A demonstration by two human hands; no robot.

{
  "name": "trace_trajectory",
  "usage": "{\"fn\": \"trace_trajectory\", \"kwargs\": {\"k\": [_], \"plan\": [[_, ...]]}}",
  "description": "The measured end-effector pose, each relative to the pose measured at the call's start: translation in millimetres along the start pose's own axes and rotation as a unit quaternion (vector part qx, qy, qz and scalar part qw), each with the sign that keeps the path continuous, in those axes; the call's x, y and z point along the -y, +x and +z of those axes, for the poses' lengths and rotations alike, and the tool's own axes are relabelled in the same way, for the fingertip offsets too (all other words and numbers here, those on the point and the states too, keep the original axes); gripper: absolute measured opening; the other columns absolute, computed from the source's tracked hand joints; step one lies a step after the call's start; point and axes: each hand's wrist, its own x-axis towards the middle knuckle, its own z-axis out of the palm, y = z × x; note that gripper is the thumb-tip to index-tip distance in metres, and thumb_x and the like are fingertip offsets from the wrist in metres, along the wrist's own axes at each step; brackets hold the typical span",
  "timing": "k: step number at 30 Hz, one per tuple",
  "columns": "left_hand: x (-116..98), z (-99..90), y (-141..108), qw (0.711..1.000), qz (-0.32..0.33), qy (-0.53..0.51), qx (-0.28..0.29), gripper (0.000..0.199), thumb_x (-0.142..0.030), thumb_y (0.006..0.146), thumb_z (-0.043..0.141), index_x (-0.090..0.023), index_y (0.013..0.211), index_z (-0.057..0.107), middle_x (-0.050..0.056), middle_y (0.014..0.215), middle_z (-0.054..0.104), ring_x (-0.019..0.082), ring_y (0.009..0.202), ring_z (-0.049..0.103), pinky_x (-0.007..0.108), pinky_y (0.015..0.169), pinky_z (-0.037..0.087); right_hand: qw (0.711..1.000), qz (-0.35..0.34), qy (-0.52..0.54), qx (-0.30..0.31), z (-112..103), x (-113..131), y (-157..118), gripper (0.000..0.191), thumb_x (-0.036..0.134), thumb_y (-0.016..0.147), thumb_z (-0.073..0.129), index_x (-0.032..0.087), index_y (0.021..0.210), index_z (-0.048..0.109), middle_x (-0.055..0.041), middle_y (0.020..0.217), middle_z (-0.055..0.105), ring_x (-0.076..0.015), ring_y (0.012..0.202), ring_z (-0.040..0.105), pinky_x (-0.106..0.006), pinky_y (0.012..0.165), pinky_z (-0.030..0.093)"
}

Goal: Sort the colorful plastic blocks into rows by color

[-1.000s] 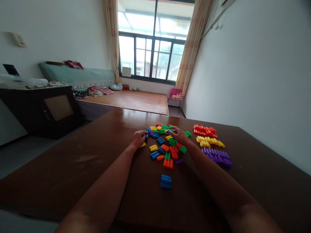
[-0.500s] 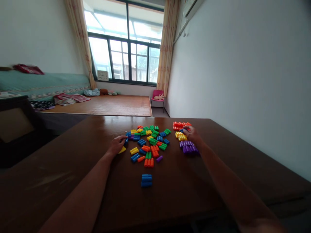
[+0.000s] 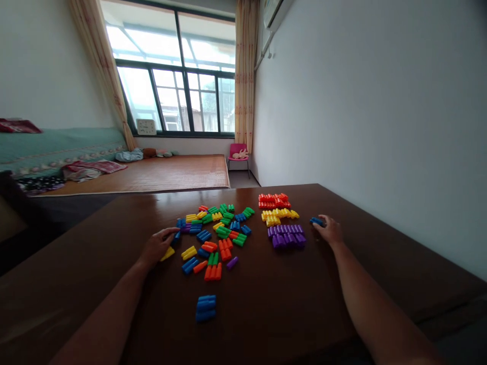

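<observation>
- 3 single-colour groups, red, yellow, purple, between mixed pile and right hand
- 1 blue cluster, pile's 6 o'clock
- Right fingers pinch blue block, pile's 3; long axis roughly 9-to-3, tip unclear
- Left hand, pile's 9: fingers bent, grip can't tell

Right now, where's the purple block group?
Head view: the purple block group is on the table, right of the mixed pile, just nearer the camera than the yellow group and left of the right hand.
</observation>
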Motion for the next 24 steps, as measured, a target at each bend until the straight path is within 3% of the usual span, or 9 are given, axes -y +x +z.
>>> {"fn": "trace_trajectory", "kwargs": {"k": [6, 14, 24], "plan": [[0, -0.3, 0, 1.000, 0.000, -0.001, 0.005, 0.045, -0.051, 0.076, 0.047, -0.025, 0.103, 0.072, 0.002, 0.103, 0.073, 0.024, 0.093, 0.066, 0.030, 0.081, 0.051, 0.997, 0.037, -0.050, 0.052, 0, -3, -2, 0.044, 0.040, 0.080, 0.052, 0.030, 0.123, 0.059, -0.0084, 0.104, 0.068, -0.0282, 0.102, 0.060, -0.038, 0.077, 0.048], [0, 1.0, -3, 1.000, 0.015, -0.006, -0.002, 0.047, -0.050, 0.079, 0.045, -0.022, 0.105, 0.071, 0.004, 0.105, 0.072, 0.023, 0.095, 0.066, 0.030, 0.083, 0.050, 0.999, 0.041, -0.016, 0.027, 7, -13, 3, 0.041, 0.047, 0.077, 0.055, 0.025, 0.110, 0.063, -0.0093, 0.099, 0.070, -0.0282, 0.097, 0.063, -0.038, 0.076, 0.050], [-15, -1.1, -9, 1.000, 0.017, -0.018, 0.009, 0.052, -0.051, 0.083, 0.038, -0.017, 0.106, 0.070, 0.008, 0.108, 0.071, 0.024, 0.099, 0.064, 0.031, 0.086, 0.048, 0.999, 0.018, 0.037, 0.012, 5, -20, 7, 0.038, 0.048, 0.069, 0.061, 0.023, 0.097, 0.066, -0.0077, 0.091, 0.070, -0.0258, 0.086, 0.065, -0.036, 0.072, 0.050]]}}
